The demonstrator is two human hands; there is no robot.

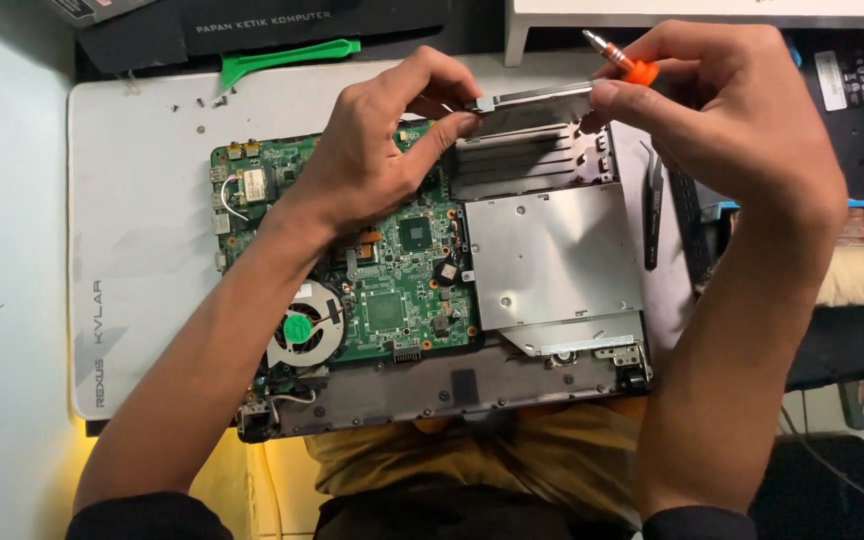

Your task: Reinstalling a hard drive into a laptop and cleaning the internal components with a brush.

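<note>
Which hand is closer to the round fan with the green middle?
Left. The left hand is above the fan, over the green board. The right hand is far off at the upper right, holding a screwdriver.

— How are the arms set?

— Both forearms bare, reaching forward and angling in toward each other.

— And the left hand [367, 150]?

— Palm down, wrist bent, thumb and fingertips pinched in a grip.

— The right hand [732, 110]?

— Level with the left grip, fingers curled, thumb and forefinger pinching toward it.
</note>
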